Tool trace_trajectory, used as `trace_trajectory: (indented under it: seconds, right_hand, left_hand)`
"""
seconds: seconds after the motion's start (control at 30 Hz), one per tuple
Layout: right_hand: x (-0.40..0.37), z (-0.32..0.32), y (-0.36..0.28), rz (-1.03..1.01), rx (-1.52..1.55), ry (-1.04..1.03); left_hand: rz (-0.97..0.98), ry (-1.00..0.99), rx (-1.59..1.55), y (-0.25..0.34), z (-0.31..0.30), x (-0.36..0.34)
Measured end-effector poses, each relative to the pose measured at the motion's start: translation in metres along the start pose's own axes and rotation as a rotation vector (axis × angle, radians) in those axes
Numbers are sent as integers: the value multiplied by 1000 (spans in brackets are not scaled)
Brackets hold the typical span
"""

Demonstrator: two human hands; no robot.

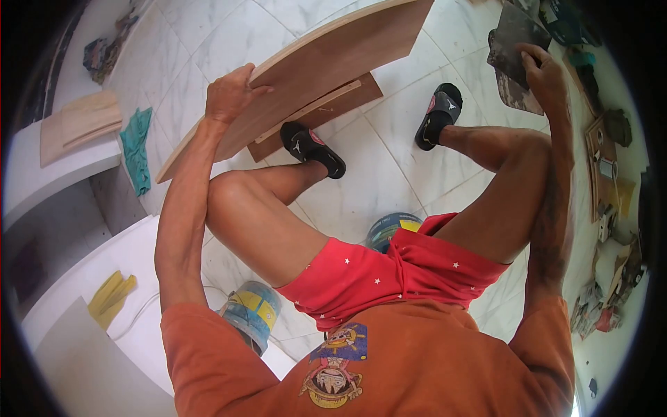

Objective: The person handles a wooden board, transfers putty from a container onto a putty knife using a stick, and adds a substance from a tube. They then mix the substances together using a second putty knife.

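Observation:
My left hand (233, 94) is closed over the upper edge of a large wooden board (333, 59), thumb on its brown face. The board stands tilted on edge above the floor. In my right hand (542, 69) is a dark sheet (517, 38) that looks like sandpaper, pinched near its lower corner. Just below it, overlapped by it, shows a second, mottled dark sheet (517, 94). Partly hidden under the board, a smaller brown panel with a pale strip (340, 104) lies by my left foot.
Behind my left leg stands a blue bucket (256, 313); another bucket (391, 229) shows under my seat. At left, thin wood sheets (80, 125) lie on a white ledge beside a teal cloth (137, 149). A yellow cloth (111, 297) lies lower down. Assorted clutter (611, 278) lines the right side.

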State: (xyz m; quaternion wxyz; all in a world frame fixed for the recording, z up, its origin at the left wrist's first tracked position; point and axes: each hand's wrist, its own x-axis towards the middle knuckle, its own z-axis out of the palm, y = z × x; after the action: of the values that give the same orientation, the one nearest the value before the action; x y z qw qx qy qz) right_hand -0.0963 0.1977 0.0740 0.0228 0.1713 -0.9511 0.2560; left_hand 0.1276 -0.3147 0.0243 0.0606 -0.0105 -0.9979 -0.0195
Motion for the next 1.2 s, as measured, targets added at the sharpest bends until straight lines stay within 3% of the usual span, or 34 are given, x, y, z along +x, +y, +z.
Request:
trace_trajectory:
  seconds: [0.23, 0.43, 0.53, 0.63, 0.93, 1.03, 1.2]
  right_hand:
    - [-2, 2, -1, -63, -13, 67]
    - [-2, -2, -7, 24, -18, -6]
    - [-5, -6, -16, 52, -28, -31]
    - [-4, -5, -13, 53, -21, -37]
    - [-4, 2, -5, -116, -21, 74]
    - [-5, -6, -17, 2, -56, -44]
    - [0, 4, 3, -83, -5, 24]
  left_hand:
    - [-56, -130, 28, -1, -3, 1]
    - [-22, -120, 18, 0, -3, 2]
    - [24, -19, -14, -2, 0, 3]
    - [-56, -91, -9, -6, 0, 8]
    - [-118, -115, 3, -7, -1, 13]
    - [-118, -140, 1, -9, 1, 13]
    - [-95, -106, -54, -11, 6, 12]
